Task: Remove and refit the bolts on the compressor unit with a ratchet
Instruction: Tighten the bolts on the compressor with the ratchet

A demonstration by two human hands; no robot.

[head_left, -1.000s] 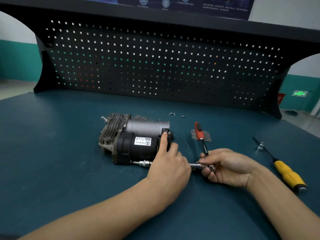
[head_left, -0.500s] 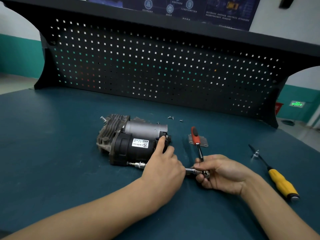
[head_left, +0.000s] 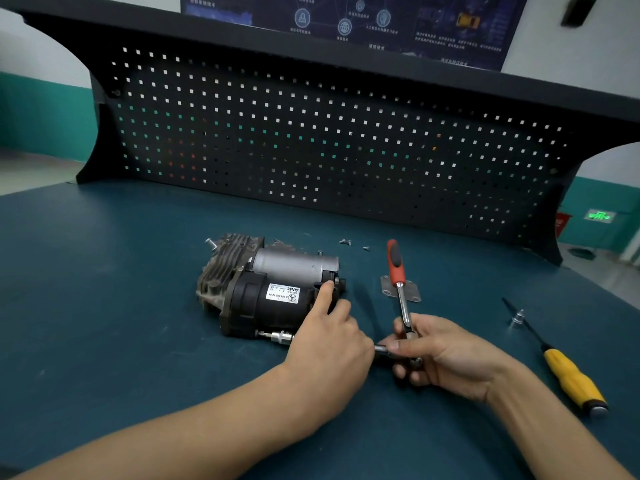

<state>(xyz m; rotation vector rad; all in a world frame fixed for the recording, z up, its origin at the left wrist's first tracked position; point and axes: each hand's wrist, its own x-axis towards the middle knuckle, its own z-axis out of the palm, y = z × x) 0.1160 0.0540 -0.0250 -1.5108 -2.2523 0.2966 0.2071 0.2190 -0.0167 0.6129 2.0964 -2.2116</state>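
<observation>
The compressor unit (head_left: 266, 289), black and grey with a white label, lies on its side on the blue-green bench. My left hand (head_left: 329, 344) rests against its right end, forefinger pressed on the housing. A long extension bar with a socket (head_left: 282, 337) runs along the unit's near side and passes under my left hand. My right hand (head_left: 436, 355) grips the head of the ratchet (head_left: 398, 271), whose red-and-black handle points away from me. The bolt itself is hidden.
A yellow-handled screwdriver (head_left: 568, 379) with a small metal piece (head_left: 516, 318) on its shaft lies at the right. A small metal plate (head_left: 388, 289) lies under the ratchet's shaft. Loose screws (head_left: 344, 241) lie behind the unit. A black pegboard (head_left: 311, 140) closes the back.
Both hands keep their grips and the ratchet handle stays pointing away. The view has shifted slightly; nothing else has clearly moved.
</observation>
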